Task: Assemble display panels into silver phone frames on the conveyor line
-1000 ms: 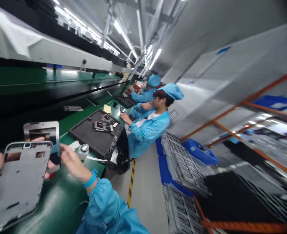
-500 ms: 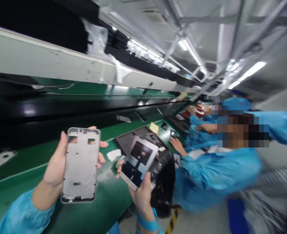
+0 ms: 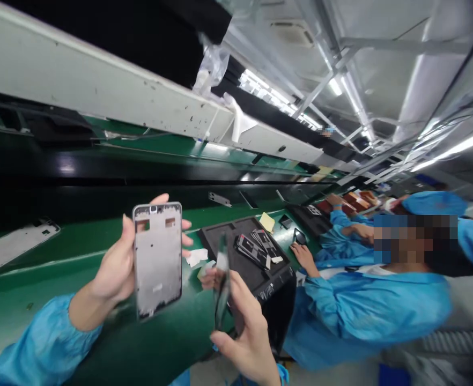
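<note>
My left hand (image 3: 113,262) is closed round a grey phone frame (image 3: 159,268), its flat metal inner face and top cut-outs turned to me. To the right, my right hand (image 3: 246,321) grips a phone screen (image 3: 222,289), which is seen almost edge-on and upright, its thumb below and fingers behind. The two parts are apart, both held above the green bench (image 3: 111,348). Behind the screen lies a black foam tray (image 3: 220,230) with several phone parts (image 3: 255,249) in it. A torn white paper (image 3: 197,257) rests beside the left fingertips.
Another phone frame (image 3: 17,246) lies at the far left of the bench. A long dark ledge and a white beam (image 3: 119,75) run above it. At right, a co-worker in a blue smock (image 3: 365,311) reaches a hand (image 3: 304,257) to a small dark part. A yellow note (image 3: 266,222) lies by the tray.
My right hand has turned the phone screen from face-on to nearly edge-on. The view has shifted, so the left hand with the phone frame appears further right, and the tray's parts show more.
</note>
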The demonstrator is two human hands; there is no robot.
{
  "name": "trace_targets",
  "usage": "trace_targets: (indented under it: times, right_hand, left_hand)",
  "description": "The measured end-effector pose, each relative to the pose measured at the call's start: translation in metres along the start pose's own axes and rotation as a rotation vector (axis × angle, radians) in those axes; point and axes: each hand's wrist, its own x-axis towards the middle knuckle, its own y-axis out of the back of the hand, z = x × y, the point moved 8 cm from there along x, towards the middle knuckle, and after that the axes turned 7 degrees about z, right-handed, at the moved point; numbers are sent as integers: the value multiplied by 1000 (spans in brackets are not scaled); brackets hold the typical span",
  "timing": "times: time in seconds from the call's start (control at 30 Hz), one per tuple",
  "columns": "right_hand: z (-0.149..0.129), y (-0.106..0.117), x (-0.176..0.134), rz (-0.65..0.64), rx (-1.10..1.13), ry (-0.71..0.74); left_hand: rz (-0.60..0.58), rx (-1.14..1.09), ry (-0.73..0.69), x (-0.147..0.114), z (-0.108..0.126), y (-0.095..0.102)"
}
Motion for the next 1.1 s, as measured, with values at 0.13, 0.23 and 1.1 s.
trace_targets:
  times: [0.13,0.23,1.1]
  right_hand:
    - [-14,-5,14,-99,51,32]
    - [-12,-8,17,-114,60,26]
    - [17,-48,8,-143,323,-119]
  left_hand:
    - [149,32,-66,13,4,16]
    - [160,44,-99,16,9,20]
    - [-13,493,-377,23,37,21]
